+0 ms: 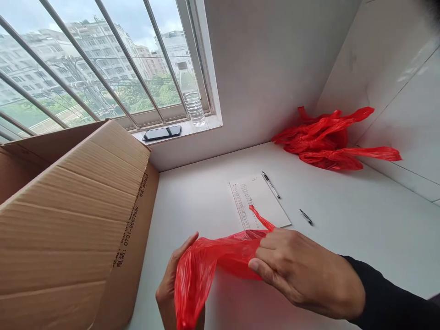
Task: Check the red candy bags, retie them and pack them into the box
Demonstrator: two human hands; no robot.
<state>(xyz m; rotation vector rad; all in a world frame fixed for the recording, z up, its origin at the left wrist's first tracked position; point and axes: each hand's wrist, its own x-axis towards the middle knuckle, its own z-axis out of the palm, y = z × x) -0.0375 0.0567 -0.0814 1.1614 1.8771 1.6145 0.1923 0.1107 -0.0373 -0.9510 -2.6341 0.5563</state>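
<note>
A thin red plastic bag (227, 252) is stretched between my two hands, low over the white table. My right hand (299, 270) is closed on the bag's right side, with one narrow handle end sticking up past the knuckles. On the other side my left hand (168, 284) holds the bag, its thumb raised along the edge. Film draped over this hand hides most of its fingers. One bag handle hangs down in front of the left wrist. Just beyond the bag lies a sheet of paper (264, 201) with columns of small writing.
A large open cardboard box (85, 206) stands at the left. More red bags (323, 137) are heaped in the far right corner. A pen (271, 184) and a pen cap (306, 217) lie by the paper. The windowsill bears a phone (161, 133) and water bottle (193, 103).
</note>
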